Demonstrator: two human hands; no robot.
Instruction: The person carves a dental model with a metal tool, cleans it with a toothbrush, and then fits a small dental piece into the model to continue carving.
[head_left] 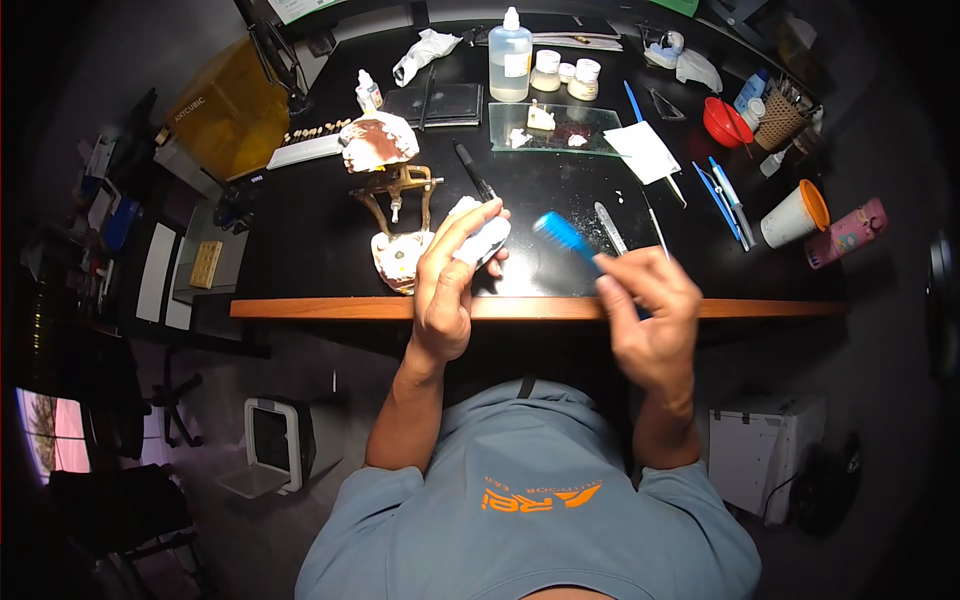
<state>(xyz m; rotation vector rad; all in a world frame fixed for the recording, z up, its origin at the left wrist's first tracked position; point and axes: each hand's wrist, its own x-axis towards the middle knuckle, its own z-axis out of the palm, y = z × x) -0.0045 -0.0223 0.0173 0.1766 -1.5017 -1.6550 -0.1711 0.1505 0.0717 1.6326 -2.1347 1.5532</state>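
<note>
My left hand (pixel 447 285) is closed around a white plaster-like piece (pixel 484 241), just above the table's front edge. The fingers cover part of that piece, and its exact shape is overexposed. In my right hand (pixel 652 315) is a blue toothbrush (pixel 562 232), pinched by its handle, its bristle head pointing left toward the white piece but apart from it. Beside my left hand stands a brass dental articulator (pixel 408 180) with an upper dental cast (pixel 378 142) and a lower dental cast (pixel 400 262). A black pen-like tool (pixel 474 171) lies just beyond my left fingers.
White dust and a scalpel-like knife (pixel 610 228) lie near the brush. Behind are a glass slab (pixel 556 140), a clear bottle (pixel 510 62) and small jars (pixel 584 80). On the right are a red bowl (pixel 727 122), a white cup (pixel 795 215) and a pink bottle (pixel 846 235).
</note>
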